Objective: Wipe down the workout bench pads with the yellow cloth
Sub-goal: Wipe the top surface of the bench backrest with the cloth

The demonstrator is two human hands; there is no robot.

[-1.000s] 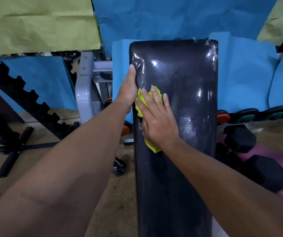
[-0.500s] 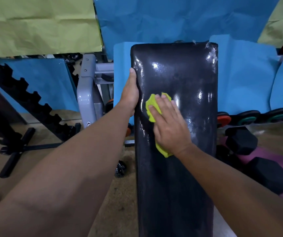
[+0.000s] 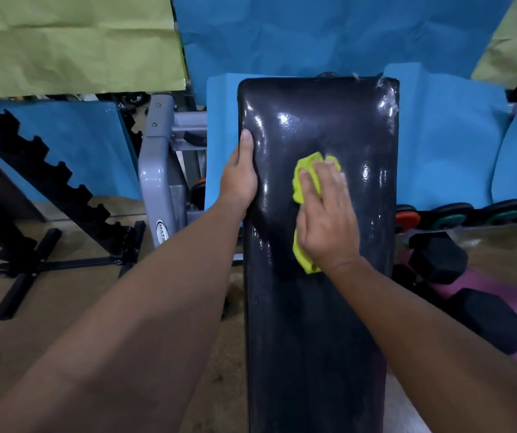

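A long black glossy bench pad (image 3: 319, 323) runs away from me up the middle of the view, wet-looking and shiny at its far end. My right hand (image 3: 326, 220) lies flat on the pad's middle, pressing the yellow cloth (image 3: 305, 179) against it; cloth shows beyond the fingertips and at the wrist. My left hand (image 3: 241, 179) grips the pad's left edge, thumb on top, fingers hidden behind the edge.
A grey metal machine frame (image 3: 157, 182) stands left of the pad, with a black toothed rack (image 3: 63, 182) and its floor stand further left. Black hex dumbbells (image 3: 485, 317) on a pink mat lie to the right. Weight plates (image 3: 451, 215) line the blue-covered wall.
My right hand has slid the yellow cloth rightward from the pad's left edge toward its centre. The left hand stays gripping the left edge.
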